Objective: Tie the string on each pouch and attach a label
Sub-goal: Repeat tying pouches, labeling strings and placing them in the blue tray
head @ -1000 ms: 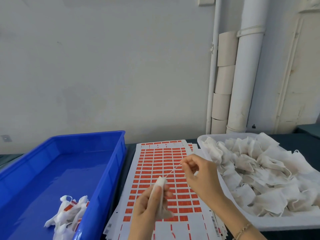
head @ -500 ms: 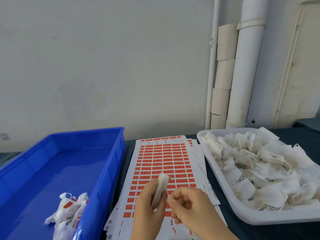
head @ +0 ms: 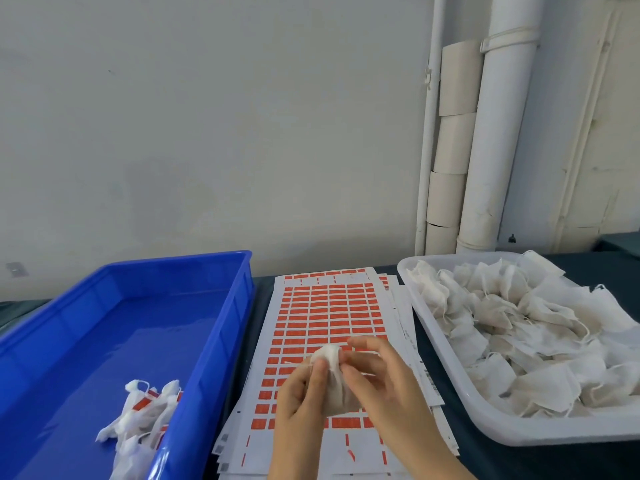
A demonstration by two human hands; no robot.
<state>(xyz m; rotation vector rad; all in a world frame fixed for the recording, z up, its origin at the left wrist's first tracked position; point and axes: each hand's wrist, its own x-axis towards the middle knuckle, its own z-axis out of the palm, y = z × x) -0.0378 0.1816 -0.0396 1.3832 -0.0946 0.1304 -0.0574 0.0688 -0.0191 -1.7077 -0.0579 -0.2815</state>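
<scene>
A white fabric pouch (head: 333, 382) is held between both hands above the near half of the label sheets (head: 332, 317), its gathered top pointing up. The left hand (head: 299, 403) grips the pouch from the left, thumb against the gathered neck. The right hand (head: 384, 382) grips it from the right, fingers curled around the neck. A thin string (head: 294, 362) runs leftward from the neck. The label sheets form a stack on the dark worktop (head: 540, 459), printed with a grid of orange-red rectangular labels; any writing on them is too small to read. Left of the stack, a blue bin (head: 221, 344) contains a small cluster of pouches with orange-red labels (head: 142, 420) in its near corner. Right of the stack, a white tray (head: 446, 368) holds a heap of loose pouches (head: 526, 337).
</scene>
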